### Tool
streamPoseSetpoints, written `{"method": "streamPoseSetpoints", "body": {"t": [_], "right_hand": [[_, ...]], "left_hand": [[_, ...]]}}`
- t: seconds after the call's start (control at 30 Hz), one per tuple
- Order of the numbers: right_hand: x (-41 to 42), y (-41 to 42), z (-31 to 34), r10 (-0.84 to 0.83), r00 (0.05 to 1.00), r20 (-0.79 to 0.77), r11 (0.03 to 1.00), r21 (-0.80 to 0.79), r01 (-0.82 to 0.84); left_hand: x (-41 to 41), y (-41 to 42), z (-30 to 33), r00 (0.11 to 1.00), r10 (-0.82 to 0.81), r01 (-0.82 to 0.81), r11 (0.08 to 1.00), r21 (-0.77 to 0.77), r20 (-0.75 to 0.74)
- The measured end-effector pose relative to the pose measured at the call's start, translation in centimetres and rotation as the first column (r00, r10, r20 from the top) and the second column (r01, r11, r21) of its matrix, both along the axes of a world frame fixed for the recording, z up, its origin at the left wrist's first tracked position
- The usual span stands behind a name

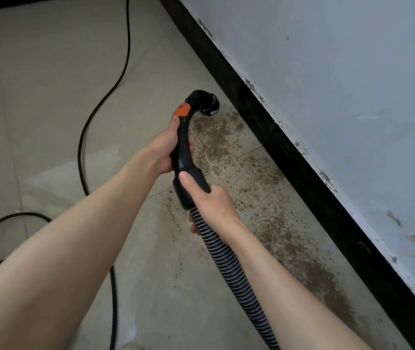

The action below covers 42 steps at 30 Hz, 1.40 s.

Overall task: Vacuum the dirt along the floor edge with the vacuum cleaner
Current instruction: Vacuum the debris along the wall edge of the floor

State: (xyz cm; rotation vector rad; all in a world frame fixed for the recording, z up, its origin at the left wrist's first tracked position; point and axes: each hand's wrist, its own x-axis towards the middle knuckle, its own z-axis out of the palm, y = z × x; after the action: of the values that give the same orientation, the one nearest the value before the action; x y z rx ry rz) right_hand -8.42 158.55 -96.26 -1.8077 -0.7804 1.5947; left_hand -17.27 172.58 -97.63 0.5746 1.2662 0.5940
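Note:
A black curved vacuum handle (pixel 183 147) with an orange band ends in a round brush nozzle (pixel 210 103) that sits on the floor at the far end of the dirt. My left hand (pixel 163 150) grips the handle just below the orange band. My right hand (pixel 207 205) grips the black cuff where the ribbed hose (pixel 229 263) joins it. Brown dirt (pixel 259 198) lies scattered on the beige tiles in a strip along the black skirting (pixel 302 168). The vacuum's body is out of view.
A black power cable (pixel 85 137) snakes over the floor on the left and loops at the lower left. A pale grey wall (pixel 353 84) with chipped paint rises above the skirting on the right. Open tiled floor lies to the left.

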Motion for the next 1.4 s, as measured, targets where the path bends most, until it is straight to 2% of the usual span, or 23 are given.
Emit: {"method": "streamPoseSetpoints", "body": {"t": [0.23, 0.4, 0.53, 0.7, 0.9, 1.13, 1.4], "right_hand": [[2.5, -0.4, 0.4, -0.101, 0.995, 0.013, 0.995, -0.003, 0.101], [1.9, -0.3, 0.8, -0.069, 0.997, 0.046, 0.997, 0.032, 0.068], [0.4, 0.1, 1.3, 0.045, 0.995, 0.088, 0.996, 0.067, -0.051], [-3.2, 0.0, 1.9, 0.187, 0.981, 0.06, 0.978, 0.085, -0.192], [-5.7, -1.0, 1.6, 0.24, 0.971, -0.006, 0.968, 0.072, -0.239], [-4.6, -1.5, 1.6, 0.197, 0.98, 0.005, 0.98, 0.037, -0.197], [-2.0, -1.1, 2.3, 0.043, 0.998, -0.042, 0.999, -0.016, -0.044]], "left_hand": [[4.1, -0.2, 0.6, 0.997, -0.056, 0.056, 0.998, 0.006, -0.046], [3.5, 0.0, 0.5, 0.999, -0.046, 0.047, 0.999, 0.012, -0.013], [0.5, -0.2, 0.7, 0.995, 0.094, -0.094, 0.995, 0.023, 0.02], [-5.4, -1.5, 1.5, 0.958, 0.288, -0.288, 0.958, 0.017, 0.018], [-8.7, -3.6, 1.5, 0.936, 0.347, -0.347, 0.938, 0.003, -0.051], [-7.0, -3.8, 1.5, 0.952, 0.3, -0.301, 0.953, -0.024, -0.062], [-2.6, -2.0, 2.0, 0.986, 0.122, -0.124, 0.992, -0.013, -0.117]]}}
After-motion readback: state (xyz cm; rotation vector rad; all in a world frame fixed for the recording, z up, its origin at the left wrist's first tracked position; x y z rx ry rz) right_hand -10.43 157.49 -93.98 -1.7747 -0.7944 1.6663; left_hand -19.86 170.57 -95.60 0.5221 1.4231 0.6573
